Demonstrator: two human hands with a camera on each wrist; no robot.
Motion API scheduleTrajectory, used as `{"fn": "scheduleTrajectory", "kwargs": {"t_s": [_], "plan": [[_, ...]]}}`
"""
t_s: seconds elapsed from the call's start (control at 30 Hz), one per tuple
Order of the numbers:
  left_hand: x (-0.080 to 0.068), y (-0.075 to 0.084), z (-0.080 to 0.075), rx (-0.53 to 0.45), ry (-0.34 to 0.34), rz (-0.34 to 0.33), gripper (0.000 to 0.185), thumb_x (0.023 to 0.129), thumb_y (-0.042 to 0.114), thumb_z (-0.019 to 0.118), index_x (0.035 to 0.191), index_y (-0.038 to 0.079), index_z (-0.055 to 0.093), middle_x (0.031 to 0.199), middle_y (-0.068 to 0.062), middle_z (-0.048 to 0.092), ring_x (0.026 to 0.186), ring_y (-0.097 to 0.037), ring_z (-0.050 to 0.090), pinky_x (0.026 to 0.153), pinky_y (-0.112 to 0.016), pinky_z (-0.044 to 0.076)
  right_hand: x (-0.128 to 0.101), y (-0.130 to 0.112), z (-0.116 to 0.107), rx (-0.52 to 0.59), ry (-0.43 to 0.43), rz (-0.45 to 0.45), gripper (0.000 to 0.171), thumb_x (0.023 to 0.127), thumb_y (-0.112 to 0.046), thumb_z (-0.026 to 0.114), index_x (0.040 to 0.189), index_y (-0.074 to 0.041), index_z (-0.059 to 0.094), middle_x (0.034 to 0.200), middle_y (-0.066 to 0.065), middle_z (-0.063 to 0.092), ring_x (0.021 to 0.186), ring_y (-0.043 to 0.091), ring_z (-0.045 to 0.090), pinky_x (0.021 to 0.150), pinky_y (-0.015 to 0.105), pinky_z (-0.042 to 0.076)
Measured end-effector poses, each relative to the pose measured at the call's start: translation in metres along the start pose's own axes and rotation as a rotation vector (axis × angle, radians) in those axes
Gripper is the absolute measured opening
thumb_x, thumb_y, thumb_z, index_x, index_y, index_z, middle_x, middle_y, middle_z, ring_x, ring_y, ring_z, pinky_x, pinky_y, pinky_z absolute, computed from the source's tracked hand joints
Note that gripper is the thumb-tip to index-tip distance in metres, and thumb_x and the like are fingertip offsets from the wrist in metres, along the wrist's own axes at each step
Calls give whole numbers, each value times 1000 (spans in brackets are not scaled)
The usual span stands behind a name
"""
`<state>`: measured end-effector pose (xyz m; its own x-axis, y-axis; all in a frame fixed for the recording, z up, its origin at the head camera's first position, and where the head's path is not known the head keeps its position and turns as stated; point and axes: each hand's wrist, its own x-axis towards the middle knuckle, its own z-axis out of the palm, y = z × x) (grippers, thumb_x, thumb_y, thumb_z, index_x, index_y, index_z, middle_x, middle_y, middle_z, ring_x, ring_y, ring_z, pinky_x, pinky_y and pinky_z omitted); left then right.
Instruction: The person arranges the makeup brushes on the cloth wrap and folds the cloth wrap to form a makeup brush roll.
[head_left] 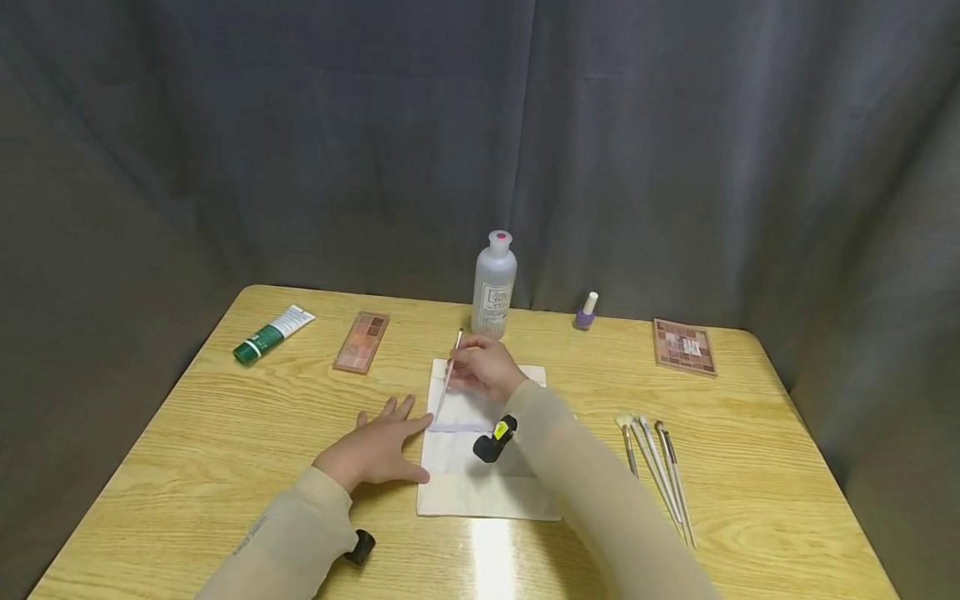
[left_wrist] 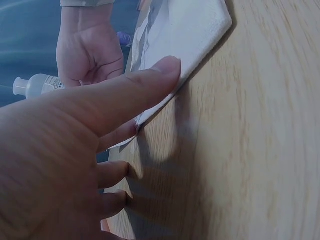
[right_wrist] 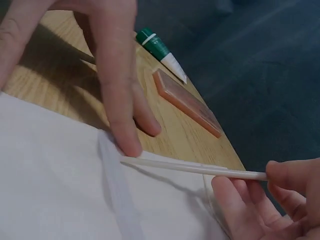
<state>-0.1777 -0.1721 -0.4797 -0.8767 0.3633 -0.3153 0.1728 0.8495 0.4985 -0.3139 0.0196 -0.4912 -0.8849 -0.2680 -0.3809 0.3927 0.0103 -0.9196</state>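
Right hand (head_left: 486, 367) pinches a thin white makeup brush (head_left: 451, 372) near its far end; the handle slants down across the white tissue sheet (head_left: 480, 487), tip near the pale lilac streak (head_left: 459, 427) on the paper. In the right wrist view the brush (right_wrist: 195, 168) lies almost flat to the sheet, thumb and fingers curled round its end.

Left hand (head_left: 375, 448) lies flat, fingers straight and spread, holding nothing; thumb and forefinger press on the left edge of the tissue sheet (left_wrist: 185, 35). Rest of the palm sits on the wooden tabletop (head_left: 225, 417).

Around: clear bottle with pink cap (head_left: 494, 283) just behind the sheet, small purple nail polish bottle (head_left: 586, 311) to its right, green tube (head_left: 272, 333) and an eyeshadow palette (head_left: 362, 342) at left, second palette (head_left: 683, 346) at right, spare brushes (head_left: 658, 467) laid side by side near the right forearm.

Risks, as judged: the sheet is held at one edge only, so a sideways stroke could bunch or tear it. The right sleeve lies over the paper and might smear the streak. The bottle stands close behind the right hand; a backward lift could tip it.
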Motion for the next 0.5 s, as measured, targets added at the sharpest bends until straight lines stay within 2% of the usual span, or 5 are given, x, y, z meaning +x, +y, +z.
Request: {"fn": "scheduleTrajectory", "kwargs": {"t_s": [0.3,0.5], "plan": [[4,0,0,17,-4,-15,88,81,46,81,155,18,43,167,-19,14,153,-43,6,113,-75,2,-4,5,6,-74,-51,31,14,96,-3,63,108,2,58,84,11,63,70,19,66,70,35,62],[3,0,1,20,-7,-9,85,81,44,82,154,20,45,166,-21,14,152,-46,6,111,-77,2,-8,11,8,-113,-82,68,34,93,1,63,124,2,50,82,13,65,64,21,67,67,36,62]]}}
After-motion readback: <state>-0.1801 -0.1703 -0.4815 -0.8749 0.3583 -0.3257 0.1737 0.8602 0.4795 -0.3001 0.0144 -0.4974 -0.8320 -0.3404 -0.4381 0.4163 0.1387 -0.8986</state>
